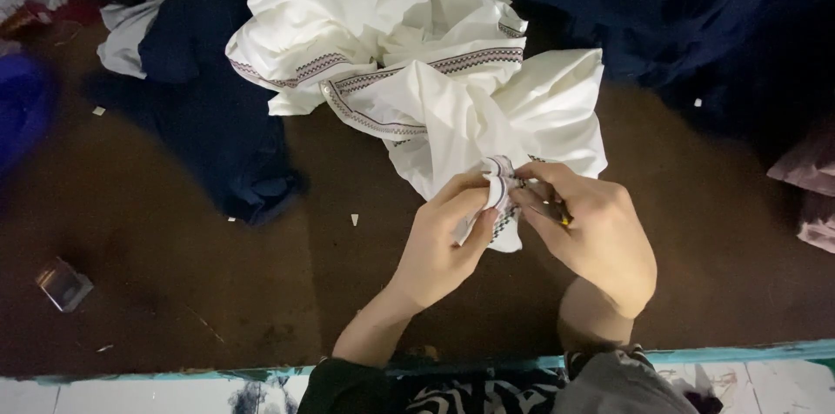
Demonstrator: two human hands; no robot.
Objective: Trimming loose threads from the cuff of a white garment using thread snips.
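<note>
Head view showed a dark brown tabletop (174, 292) carrying a big heap of white cloth with zigzag-patterned trim (409, 57) just beyond the hands, and a dark navy garment (209, 110) well off to the left of them. Both hands were close together on one bunched corner of the white cloth: the left hand (444, 244) pinched the trimmed edge, while the right hand (591, 231) gripped a small metal tool (548, 205), too hidden to identify, pressed against the same fold. With fingertips so near its tip, a slip could likely nick a finger or snag the fabric. The heap's weight might also tug the corner loose. A small clear box (63, 283) lay far left.
</note>
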